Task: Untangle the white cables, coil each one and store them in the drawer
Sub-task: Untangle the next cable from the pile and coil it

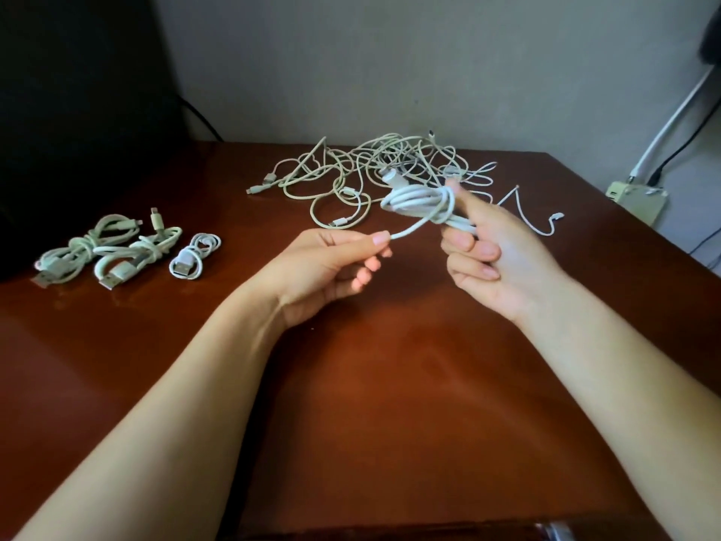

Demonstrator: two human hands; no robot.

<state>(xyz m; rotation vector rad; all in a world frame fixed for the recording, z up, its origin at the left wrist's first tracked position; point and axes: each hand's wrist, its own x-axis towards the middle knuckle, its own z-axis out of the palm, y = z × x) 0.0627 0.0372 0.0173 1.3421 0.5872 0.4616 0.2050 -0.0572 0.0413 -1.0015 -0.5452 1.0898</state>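
- Both hands are up over the surface (pixel 390 384), close together but not touching, with one white cable strung between them.
- The right hand (pixel 495 259) has its fingers curled round a coil (pixel 421 203), thumb up against the wraps. The loops stick out to the left of the fist, held clear of the surface.
- The coil's long axis runs roughly side to side, from the right hand's grip out toward the left hand.
- The left hand (pixel 335 263) pinches the tail (pixel 405 230) at thumb and fingertip. That short free end slopes up and to the right into the coil, nearly taut.
- Here is what the next move hinges on, as I read it: the tail lies below and to the left of the coil, so the left hand is the one placed to carry it around the wraps while the right keeps the bundle steady.
- Just behind the hands, on the far side of the surface, sits the tangle (pixel 351 169), with plenty left to sort.
- A loose cable (pixel 534 216) lies on its own, just right of the tangle.
- Well off to the left, three finished bundles (pixel 132 255) lie side by side on the surface.
- No drawer is in view, so storing looks some way off.
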